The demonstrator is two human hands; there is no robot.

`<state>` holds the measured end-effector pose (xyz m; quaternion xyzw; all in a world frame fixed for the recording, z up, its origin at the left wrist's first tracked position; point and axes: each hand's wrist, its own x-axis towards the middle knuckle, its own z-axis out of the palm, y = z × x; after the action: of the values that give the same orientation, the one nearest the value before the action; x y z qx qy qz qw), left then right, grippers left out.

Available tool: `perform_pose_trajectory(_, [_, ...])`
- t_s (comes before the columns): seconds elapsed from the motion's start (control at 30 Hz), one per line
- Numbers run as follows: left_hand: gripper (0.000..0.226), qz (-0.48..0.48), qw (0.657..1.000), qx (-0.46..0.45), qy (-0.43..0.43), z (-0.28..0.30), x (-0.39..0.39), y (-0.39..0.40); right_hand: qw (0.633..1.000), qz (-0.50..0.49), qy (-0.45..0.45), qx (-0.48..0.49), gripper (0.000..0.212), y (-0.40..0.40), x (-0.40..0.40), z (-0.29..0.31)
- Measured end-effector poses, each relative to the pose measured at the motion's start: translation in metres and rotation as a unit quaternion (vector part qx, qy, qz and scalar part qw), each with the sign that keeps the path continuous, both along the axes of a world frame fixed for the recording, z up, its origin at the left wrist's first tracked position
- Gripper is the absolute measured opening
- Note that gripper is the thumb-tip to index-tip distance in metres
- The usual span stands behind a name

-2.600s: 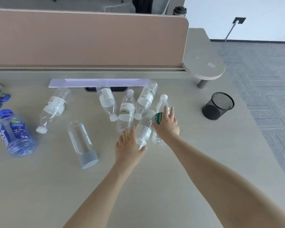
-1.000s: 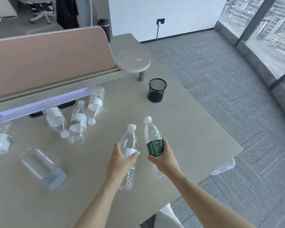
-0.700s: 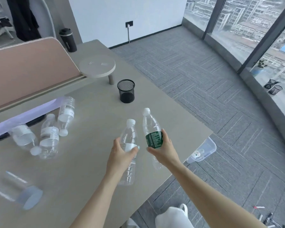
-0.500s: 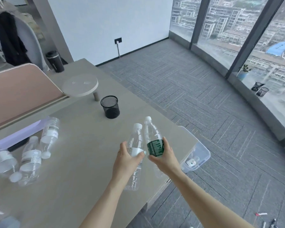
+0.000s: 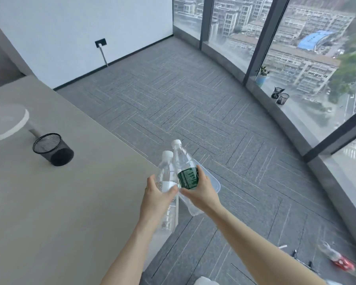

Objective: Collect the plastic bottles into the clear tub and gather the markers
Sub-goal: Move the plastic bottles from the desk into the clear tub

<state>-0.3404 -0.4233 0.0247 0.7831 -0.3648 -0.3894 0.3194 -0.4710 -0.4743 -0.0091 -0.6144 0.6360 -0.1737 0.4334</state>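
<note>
My left hand (image 5: 155, 199) grips a clear bottle with a white label (image 5: 166, 171), its white cap pointing up and away. Beside it my right hand (image 5: 201, 190) holds a clear bottle with a green label (image 5: 182, 161). The two bottles touch side by side, over the desk's right edge. Below and behind them on the carpet sits the clear tub (image 5: 215, 185), mostly hidden by my hands and the bottles. At the lower right of the floor lie a white marker (image 5: 282, 246), dark markers (image 5: 302, 259) and a bottle with a red label (image 5: 337, 259).
A black mesh pen cup (image 5: 52, 149) stands on the beige desk (image 5: 49, 212). A round white shelf (image 5: 6, 122) sits at the desk's far left. Grey carpet runs to a curved glass wall on the right, where two mesh cups (image 5: 280, 96) and a potted plant stand on the sill.
Both hands lifted a bottle each off the desk and carried them right, past the desk edge above the tub. My view swung right, so the other bottles on the desk left the frame.
</note>
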Motion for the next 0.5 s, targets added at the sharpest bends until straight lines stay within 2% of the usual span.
perform_pose_trajectory(0.27, [0.068, 0.008, 0.999, 0.015, 0.044, -0.022, -0.024, -0.054, 0.997, -0.054, 0.019, 0.049, 0.098, -0.041, -0.050, -0.035])
perform_pose_trajectory(0.5, [0.071, -0.021, 0.993, 0.071, 0.088, -0.046, -0.018, -0.112, 0.993, -0.082, 0.034, 0.079, 0.094, -0.089, -0.051, -0.062])
